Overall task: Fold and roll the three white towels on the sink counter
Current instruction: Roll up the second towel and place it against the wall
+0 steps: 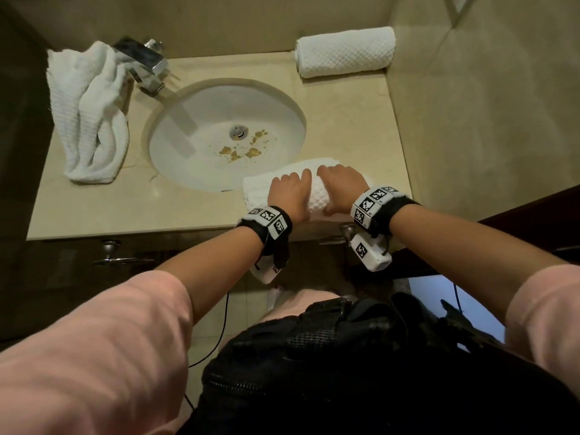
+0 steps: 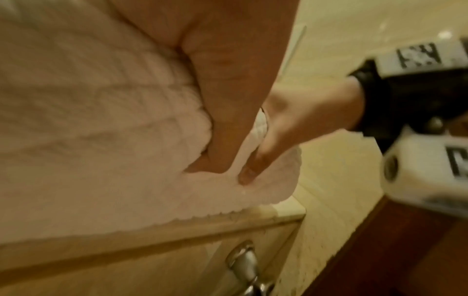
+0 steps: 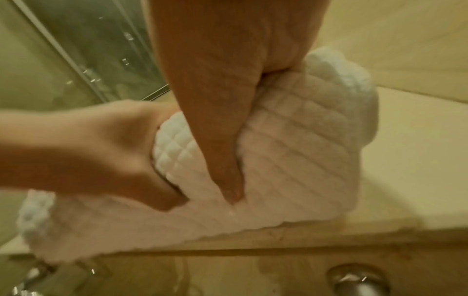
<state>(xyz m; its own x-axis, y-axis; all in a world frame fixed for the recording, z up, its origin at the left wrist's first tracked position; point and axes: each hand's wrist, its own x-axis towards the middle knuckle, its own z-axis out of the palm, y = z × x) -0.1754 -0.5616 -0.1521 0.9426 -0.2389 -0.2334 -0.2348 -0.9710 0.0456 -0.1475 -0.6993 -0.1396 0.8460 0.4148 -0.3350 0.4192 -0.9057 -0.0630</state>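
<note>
Head view is showing the towel (image 1: 314,196) we are rolling at the near counter (image 1: 188,211) edge, right of the sink (image 1: 194,127) — soft, light, springy, likely to loosen. Our left hand (image 1: 290,194) and right hand (image 1: 340,186) are curling around it, thumbs underneath; middle holds seem best. One rolled towel (image 1: 345,51) is lying far right, one crumpled towel (image 1: 91,114) far left.

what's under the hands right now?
Left hand and right hand grip a part-rolled white towel on the counter. Fingertips beyond the roll are hidden.

Pink sleeves (image 1: 94,340) — black wristbands (image 1: 266,227) with checkered white markers
</note>
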